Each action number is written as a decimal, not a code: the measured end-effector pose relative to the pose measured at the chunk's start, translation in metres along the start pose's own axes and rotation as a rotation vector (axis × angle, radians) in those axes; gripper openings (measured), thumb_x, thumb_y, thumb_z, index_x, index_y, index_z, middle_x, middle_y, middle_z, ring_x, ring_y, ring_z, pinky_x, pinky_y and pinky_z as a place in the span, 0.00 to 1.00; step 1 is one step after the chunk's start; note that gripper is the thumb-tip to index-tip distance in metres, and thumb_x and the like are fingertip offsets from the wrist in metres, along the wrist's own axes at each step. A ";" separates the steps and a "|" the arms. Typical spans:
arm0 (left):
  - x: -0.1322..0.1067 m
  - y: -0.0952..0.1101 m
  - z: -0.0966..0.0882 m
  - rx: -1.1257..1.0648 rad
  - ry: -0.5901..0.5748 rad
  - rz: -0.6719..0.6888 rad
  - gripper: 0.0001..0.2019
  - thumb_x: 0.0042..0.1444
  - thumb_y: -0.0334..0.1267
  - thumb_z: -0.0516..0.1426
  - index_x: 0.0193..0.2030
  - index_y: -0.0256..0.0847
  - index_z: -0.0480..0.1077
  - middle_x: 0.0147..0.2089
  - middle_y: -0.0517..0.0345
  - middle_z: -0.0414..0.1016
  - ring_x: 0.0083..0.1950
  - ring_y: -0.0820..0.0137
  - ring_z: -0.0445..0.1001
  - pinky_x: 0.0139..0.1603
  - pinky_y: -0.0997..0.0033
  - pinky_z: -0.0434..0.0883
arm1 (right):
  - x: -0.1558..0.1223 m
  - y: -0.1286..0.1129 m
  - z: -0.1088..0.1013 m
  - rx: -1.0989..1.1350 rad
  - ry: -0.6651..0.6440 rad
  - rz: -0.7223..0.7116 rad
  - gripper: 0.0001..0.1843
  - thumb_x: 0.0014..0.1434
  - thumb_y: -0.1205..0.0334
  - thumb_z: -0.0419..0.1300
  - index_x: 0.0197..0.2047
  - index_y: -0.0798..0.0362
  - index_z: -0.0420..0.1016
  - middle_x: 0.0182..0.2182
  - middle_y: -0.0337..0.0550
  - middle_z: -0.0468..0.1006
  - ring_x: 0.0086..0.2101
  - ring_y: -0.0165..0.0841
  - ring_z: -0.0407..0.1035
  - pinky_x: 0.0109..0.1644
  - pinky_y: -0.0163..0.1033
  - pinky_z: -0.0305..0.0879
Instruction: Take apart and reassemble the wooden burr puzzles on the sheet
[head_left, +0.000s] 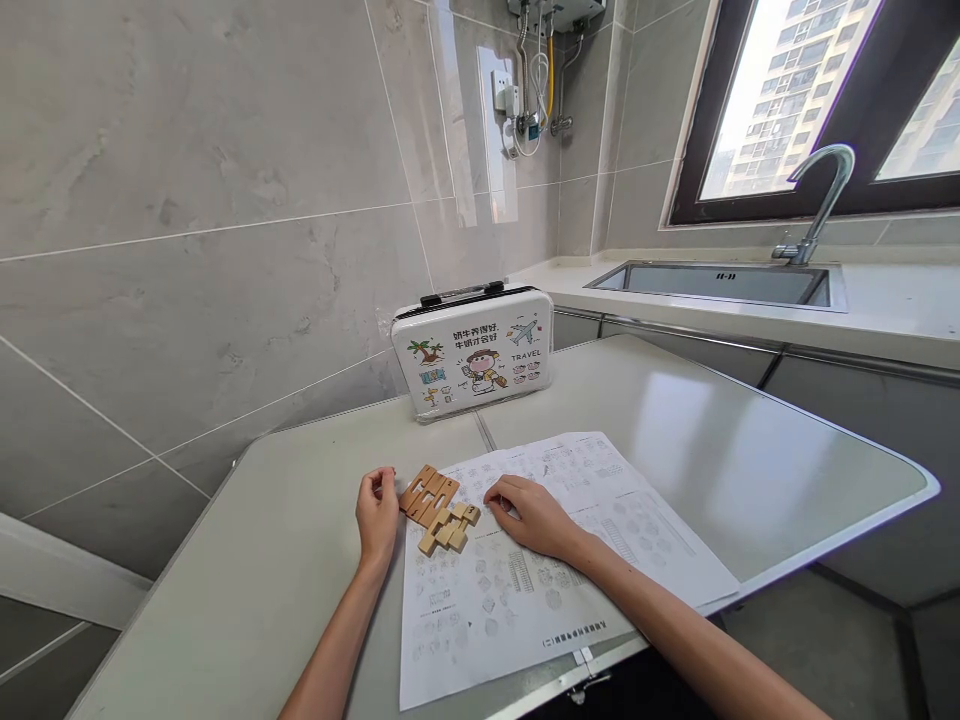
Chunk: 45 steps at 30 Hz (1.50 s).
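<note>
My left hand (377,515) is closed in a pinch just left of the flat wooden pieces; whatever its fingertips hold, if anything, is too small to make out. Beside it lie brown slotted wooden pieces (429,492), fitted side by side like a small board. Right against their near edge sits a cluster of pale wooden blocks (450,528), stepped in shape. Loosely bent, my right hand (534,515) rests on a large printed sheet (525,620), fingers apart from the thumb, a little right of the blocks. Nothing shows in it.
A white carry case (474,355) with cartoon prints stands upright at the back of the pale folding table (285,600). Behind to the right are a sink (712,285) and a faucet (825,195). The tiled wall (210,200) bounds the left side.
</note>
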<state>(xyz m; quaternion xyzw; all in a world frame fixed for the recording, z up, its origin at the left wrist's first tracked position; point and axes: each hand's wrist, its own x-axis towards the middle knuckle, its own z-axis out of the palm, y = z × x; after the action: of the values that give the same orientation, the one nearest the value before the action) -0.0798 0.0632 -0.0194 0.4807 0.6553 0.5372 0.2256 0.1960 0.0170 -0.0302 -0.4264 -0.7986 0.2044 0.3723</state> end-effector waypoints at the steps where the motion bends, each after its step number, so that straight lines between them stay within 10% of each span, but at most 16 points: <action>1: 0.000 0.000 0.000 0.007 -0.006 -0.003 0.18 0.62 0.55 0.56 0.46 0.43 0.74 0.52 0.51 0.79 0.52 0.60 0.75 0.54 0.60 0.69 | 0.000 -0.001 0.000 0.003 -0.004 0.004 0.09 0.67 0.70 0.56 0.42 0.50 0.77 0.36 0.42 0.80 0.37 0.35 0.73 0.42 0.39 0.66; 38: -0.007 0.002 0.000 0.091 -0.048 0.070 0.19 0.60 0.55 0.57 0.44 0.41 0.74 0.48 0.48 0.80 0.49 0.58 0.78 0.50 0.60 0.73 | 0.002 -0.004 -0.019 -0.053 -0.179 0.052 0.12 0.67 0.66 0.56 0.46 0.49 0.80 0.28 0.38 0.81 0.30 0.35 0.73 0.36 0.37 0.59; 45: -0.009 0.001 0.001 0.173 -0.121 0.147 0.15 0.58 0.51 0.57 0.41 0.42 0.74 0.47 0.48 0.80 0.50 0.57 0.77 0.54 0.57 0.71 | -0.054 -0.016 -0.049 0.078 -0.143 0.238 0.11 0.69 0.59 0.56 0.46 0.46 0.80 0.31 0.39 0.80 0.29 0.35 0.72 0.34 0.38 0.63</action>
<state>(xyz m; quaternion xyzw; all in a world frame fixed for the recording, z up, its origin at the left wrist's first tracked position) -0.0747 0.0557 -0.0203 0.5768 0.6474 0.4637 0.1821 0.2446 -0.0362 -0.0109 -0.4879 -0.7582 0.3078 0.3038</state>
